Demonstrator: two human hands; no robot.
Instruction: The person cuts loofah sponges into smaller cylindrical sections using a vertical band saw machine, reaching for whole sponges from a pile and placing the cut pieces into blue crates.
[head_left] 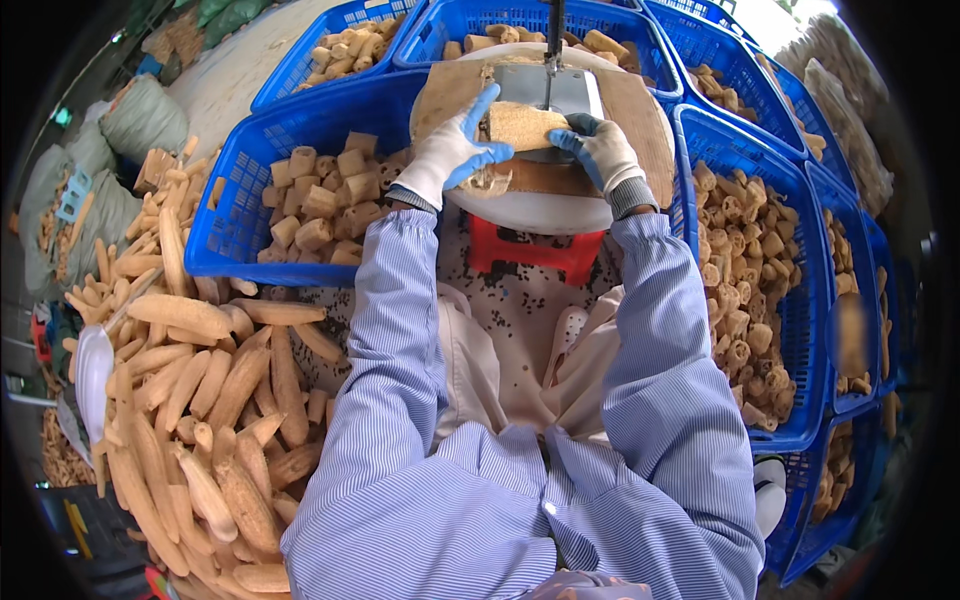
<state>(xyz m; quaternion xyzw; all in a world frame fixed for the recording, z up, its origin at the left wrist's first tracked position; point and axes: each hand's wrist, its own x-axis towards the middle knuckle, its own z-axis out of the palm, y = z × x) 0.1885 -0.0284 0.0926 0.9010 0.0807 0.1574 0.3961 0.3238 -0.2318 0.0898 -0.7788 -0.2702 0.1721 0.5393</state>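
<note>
A short dried loofah piece [525,127] lies crosswise in front of the upright blade [548,60] of a cutting machine, near its metal plate [520,85]. Around its right end my right hand [603,155] closes, in a white and blue glove. At the left end my left hand [452,150], gloved alike, has thumb and forefinger spread wide; whether it touches the loofah is hard to tell. Below both hands is a wooden board [640,130] on a round white stand, with fibrous scraps [490,182] by the left hand.
A blue crate [225,215] of cut pieces stands left, another blue crate [815,340] right, with more crates behind. Whole loofahs [215,400] pile up at lower left. A red stool [530,250] sits under the stand. A blurred tan piece [850,335] shows at far right.
</note>
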